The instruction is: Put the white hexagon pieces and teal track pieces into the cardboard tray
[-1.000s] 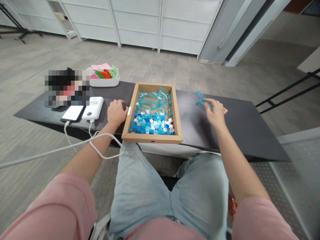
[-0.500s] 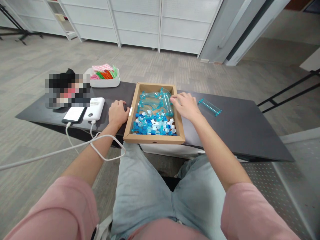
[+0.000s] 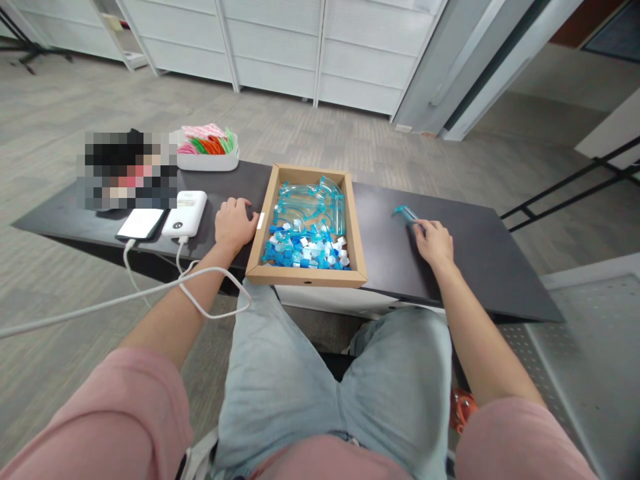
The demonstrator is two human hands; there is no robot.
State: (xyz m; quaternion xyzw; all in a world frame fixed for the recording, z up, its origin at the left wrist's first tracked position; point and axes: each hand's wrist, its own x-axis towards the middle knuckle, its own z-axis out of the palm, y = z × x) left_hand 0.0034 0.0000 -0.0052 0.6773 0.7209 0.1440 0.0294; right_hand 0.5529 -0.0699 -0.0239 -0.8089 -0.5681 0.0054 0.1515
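My right hand (image 3: 436,243) is on the table's right side, its fingers closed on the near end of a clear blue-edged plastic tube (image 3: 406,213). Part of that piece is hidden under the fingers. Just left of an open cardboard box (image 3: 306,275), my left hand (image 3: 233,225) rests with curled fingers, the thumb close to the box's left wall. Something small and dark shows between its thumb and fingers, but I cannot make out what it is. Inside the box, clear blue-edged plastic pieces (image 3: 303,200) lie at the back. Small blue and white connector pieces (image 3: 310,250) fill the front.
The dark table (image 3: 377,247) also holds a white power bank (image 3: 186,213), a phone (image 3: 141,223) and a white basket (image 3: 210,161) of colourful strips. A white cable (image 3: 150,291) crosses over my left forearm. A blurred-out patch covers the table's far left.
My right hand has moved from the box's right edge to the right and closed on the tube lying there. Several clear pieces in the box have shifted. My left hand stays put.
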